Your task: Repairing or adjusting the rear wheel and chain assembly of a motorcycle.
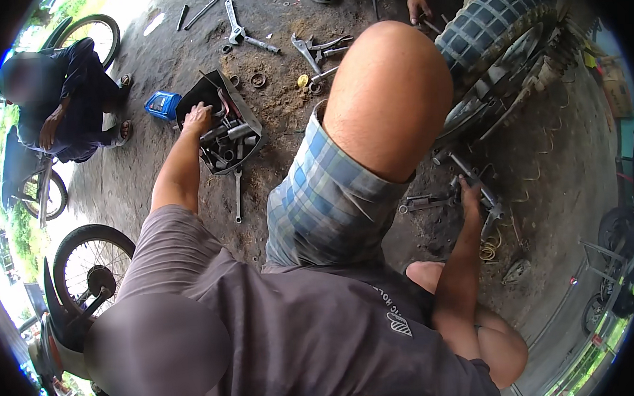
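My left hand [198, 119] reaches over the side of a black open toolbox [255, 135], fingers apart, nothing visibly gripped. Sockets [239, 131] and other metal tools are heaped inside the box. Beyond my raised knee, on the right, my right hand [469, 192] is low over a cluster of metal tools on the ground. Its fingers appear closed around a silver metal bar [486, 190]; their tips are partly hidden. A pair of linked metal pieces [426, 202] lies left of that hand. A combination wrench [239, 195] lies just below the toolbox.
A blue bottle [161, 104] stands beside the toolbox. An adjustable wrench [235, 26], pliers [305, 54] and rings lie on the dirt. A knobbly motorcycle tyre [496, 25] stands upper right, with another person's hand [419, 7] beside it. Someone in dark clothes [75, 89] sits at left.
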`<state>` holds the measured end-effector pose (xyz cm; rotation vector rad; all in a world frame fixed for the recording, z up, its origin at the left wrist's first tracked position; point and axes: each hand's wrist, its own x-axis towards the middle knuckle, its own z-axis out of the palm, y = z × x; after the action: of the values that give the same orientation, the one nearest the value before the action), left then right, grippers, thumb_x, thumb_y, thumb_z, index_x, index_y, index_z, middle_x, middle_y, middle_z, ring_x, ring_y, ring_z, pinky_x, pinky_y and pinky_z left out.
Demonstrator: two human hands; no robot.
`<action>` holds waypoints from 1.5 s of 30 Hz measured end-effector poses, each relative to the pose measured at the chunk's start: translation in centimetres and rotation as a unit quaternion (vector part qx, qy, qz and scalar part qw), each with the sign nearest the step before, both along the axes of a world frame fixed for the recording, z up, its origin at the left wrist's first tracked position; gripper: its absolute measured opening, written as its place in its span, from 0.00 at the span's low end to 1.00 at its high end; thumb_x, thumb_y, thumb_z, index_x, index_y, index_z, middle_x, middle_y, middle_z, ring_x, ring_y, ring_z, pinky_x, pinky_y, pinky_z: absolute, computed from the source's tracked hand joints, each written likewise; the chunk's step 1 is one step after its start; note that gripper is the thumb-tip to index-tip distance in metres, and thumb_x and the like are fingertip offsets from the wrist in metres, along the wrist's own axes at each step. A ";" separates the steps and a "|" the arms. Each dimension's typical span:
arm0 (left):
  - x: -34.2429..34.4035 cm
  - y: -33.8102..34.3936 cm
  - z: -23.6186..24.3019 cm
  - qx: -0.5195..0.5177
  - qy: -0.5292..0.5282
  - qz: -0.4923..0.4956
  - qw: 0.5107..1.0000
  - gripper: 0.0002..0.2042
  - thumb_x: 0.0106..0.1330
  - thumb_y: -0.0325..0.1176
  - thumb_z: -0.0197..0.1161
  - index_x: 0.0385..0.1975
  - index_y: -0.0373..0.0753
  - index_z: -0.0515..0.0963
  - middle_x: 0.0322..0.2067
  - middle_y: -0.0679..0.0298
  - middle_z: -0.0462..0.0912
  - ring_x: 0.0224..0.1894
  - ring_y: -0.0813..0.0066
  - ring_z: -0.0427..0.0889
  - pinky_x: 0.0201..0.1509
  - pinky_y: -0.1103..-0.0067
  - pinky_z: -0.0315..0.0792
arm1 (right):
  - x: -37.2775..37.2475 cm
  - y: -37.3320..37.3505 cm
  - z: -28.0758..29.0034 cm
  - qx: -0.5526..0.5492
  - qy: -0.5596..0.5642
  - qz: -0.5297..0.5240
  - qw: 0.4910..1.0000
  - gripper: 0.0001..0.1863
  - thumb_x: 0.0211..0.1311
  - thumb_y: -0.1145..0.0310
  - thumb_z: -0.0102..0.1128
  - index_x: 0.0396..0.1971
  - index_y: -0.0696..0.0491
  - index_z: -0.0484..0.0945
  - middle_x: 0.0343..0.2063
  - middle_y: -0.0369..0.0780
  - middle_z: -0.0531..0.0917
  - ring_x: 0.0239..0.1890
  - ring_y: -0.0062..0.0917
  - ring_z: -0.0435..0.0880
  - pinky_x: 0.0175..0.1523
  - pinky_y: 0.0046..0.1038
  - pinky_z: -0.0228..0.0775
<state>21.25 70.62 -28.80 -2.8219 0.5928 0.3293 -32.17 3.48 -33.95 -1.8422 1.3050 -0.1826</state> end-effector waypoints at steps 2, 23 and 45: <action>-1.2 -1.3 0.7 -0.147 -0.024 -0.070 0.986 0.16 0.67 0.28 0.48 0.53 0.45 0.75 0.45 0.53 0.79 0.52 0.50 0.79 0.52 0.62 0.76 | -1.2 -0.1 -1.1 -0.051 0.013 -0.011 0.999 0.34 0.60 0.55 0.69 0.59 0.64 0.72 0.54 0.49 0.80 0.55 0.38 0.78 0.64 0.34 0.64; -28.1 -49.6 47.1 -0.374 -0.064 -0.652 0.657 0.10 0.54 0.26 0.65 0.37 0.33 0.83 0.33 0.51 0.85 0.37 0.54 0.86 0.41 0.70 0.81 | 11.1 4.0 36.8 0.085 -0.746 0.005 0.661 0.30 0.70 0.40 0.47 0.45 0.56 0.75 0.37 0.41 0.79 0.36 0.31 0.79 0.34 0.34 0.71; -17.0 -61.6 40.2 -0.342 -0.145 -0.771 0.517 0.15 0.56 0.34 0.64 0.42 0.36 0.83 0.40 0.52 0.83 0.44 0.55 0.83 0.49 0.62 0.77 | 9.5 -8.1 18.6 -0.245 -0.479 -0.415 0.733 0.24 0.68 0.62 0.62 0.52 0.67 0.73 0.48 0.46 0.82 0.46 0.32 0.80 0.55 0.32 0.71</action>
<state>4.23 8.98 11.43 -1.3946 3.0366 -0.8484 -22.69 -4.61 -15.40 -1.0168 1.2091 -1.8397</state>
